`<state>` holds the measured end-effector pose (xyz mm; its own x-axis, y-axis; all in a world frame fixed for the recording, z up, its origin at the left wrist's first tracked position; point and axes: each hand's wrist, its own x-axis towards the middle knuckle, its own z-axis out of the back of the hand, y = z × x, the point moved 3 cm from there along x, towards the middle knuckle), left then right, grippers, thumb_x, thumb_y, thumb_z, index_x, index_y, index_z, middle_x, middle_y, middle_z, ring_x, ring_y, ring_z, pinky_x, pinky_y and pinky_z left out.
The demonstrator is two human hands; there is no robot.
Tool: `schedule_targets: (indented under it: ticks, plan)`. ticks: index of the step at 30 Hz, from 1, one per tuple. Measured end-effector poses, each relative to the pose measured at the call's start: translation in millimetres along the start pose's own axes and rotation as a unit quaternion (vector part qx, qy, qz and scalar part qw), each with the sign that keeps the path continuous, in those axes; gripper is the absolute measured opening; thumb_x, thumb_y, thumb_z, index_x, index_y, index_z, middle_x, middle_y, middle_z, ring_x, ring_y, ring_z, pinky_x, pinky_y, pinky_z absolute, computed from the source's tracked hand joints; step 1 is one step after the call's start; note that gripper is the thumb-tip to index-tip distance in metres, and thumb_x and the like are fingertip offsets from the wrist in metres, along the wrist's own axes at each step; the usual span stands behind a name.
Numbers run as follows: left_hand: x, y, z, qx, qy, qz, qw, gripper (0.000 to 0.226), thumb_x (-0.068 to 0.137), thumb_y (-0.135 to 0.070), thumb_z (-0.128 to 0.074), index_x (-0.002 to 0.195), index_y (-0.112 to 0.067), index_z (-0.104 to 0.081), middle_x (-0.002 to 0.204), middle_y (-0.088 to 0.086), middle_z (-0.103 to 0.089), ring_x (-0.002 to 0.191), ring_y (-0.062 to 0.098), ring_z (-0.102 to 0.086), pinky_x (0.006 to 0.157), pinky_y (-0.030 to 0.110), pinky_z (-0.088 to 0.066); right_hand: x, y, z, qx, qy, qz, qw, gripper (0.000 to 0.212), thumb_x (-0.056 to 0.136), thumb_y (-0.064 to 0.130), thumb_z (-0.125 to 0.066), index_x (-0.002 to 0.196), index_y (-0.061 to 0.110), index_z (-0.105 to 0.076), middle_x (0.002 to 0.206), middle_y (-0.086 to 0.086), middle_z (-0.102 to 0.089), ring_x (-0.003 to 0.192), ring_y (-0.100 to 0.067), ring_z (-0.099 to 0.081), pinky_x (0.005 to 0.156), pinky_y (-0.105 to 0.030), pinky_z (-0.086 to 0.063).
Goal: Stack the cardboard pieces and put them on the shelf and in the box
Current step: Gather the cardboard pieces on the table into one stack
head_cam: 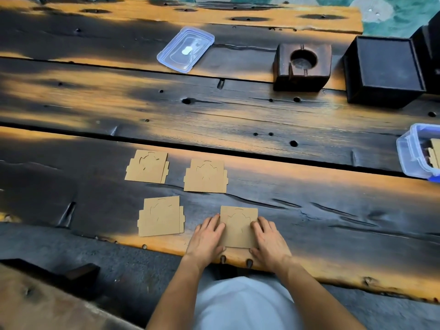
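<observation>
Several flat brown cardboard pieces lie on the dark wooden table. One cardboard piece [238,226] sits near the front edge, and both my hands hold it by its sides: my left hand [207,236] on its left edge, my right hand [270,239] on its right edge. Another piece [161,216] lies to the left of it. Two more lie further back: the far-left piece [147,166] and the middle piece [206,176]. A clear plastic box [412,153] at the right edge holds more cardboard.
A clear plastic lid [185,49] lies at the back centre. A dark wooden block with a round hollow [302,66] and a black cube box [383,71] stand at the back right. The table's front edge [333,275] runs just below my hands.
</observation>
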<state>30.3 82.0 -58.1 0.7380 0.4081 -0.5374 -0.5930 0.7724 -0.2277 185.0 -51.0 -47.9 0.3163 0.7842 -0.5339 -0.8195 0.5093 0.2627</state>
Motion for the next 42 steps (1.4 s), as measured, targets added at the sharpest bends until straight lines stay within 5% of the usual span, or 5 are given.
schedule_targets:
  ticks: [13,20,24,31,42]
  plan:
    - [1,-3,5,-0.007,0.006,0.029,1.000,0.061,0.095,-0.038,-0.073,0.146,-0.020,-0.044,0.173,0.004,-0.023,0.156,0.029,-0.025,0.121,0.047,-0.031,4,-4,10,-0.027,0.012,0.012,0.999,0.071,0.088,0.045,-0.072,0.143,0.019,-0.034,0.146,-0.005,-0.034,0.131,-0.028,-0.036,0.104,-0.043,-0.044]
    - [-6,2,14,-0.063,0.010,0.052,0.997,0.073,0.091,-0.076,-0.056,0.144,-0.026,-0.052,0.178,-0.002,-0.012,0.158,0.026,-0.026,0.122,0.047,-0.035,7,-2,16,-0.003,-0.001,0.001,1.000,0.071,0.084,0.062,-0.066,0.138,0.022,-0.043,0.146,-0.007,-0.037,0.137,-0.028,-0.031,0.106,-0.043,-0.042]
    - [-12,9,21,-0.084,0.018,0.065,0.994,0.087,0.088,-0.085,-0.049,0.158,-0.033,-0.039,0.177,-0.003,-0.016,0.159,0.024,-0.024,0.124,0.048,-0.033,12,4,20,0.001,-0.016,0.012,1.000,0.068,0.087,0.066,-0.058,0.139,0.025,-0.045,0.157,-0.010,-0.031,0.148,-0.031,-0.021,0.114,-0.044,-0.034]
    - [-10,41,41,-0.086,0.012,0.095,0.992,0.090,0.095,-0.075,-0.050,0.167,-0.032,-0.018,0.177,0.001,-0.014,0.163,0.025,-0.013,0.129,0.044,-0.022,35,32,42,-0.016,-0.032,-0.015,0.999,0.074,0.093,0.064,-0.052,0.150,0.020,-0.035,0.163,-0.017,-0.024,0.152,-0.036,-0.017,0.124,-0.046,-0.016]
    - [30,99,81,-0.046,-0.007,0.087,0.995,0.088,0.100,-0.061,-0.057,0.168,-0.031,-0.010,0.179,0.003,-0.003,0.164,0.030,0.001,0.130,0.049,-0.011,91,70,66,-0.022,-0.026,-0.039,0.999,0.089,0.095,0.054,-0.060,0.161,0.016,-0.013,0.169,-0.016,-0.010,0.155,-0.036,-0.011,0.125,-0.047,-0.015]
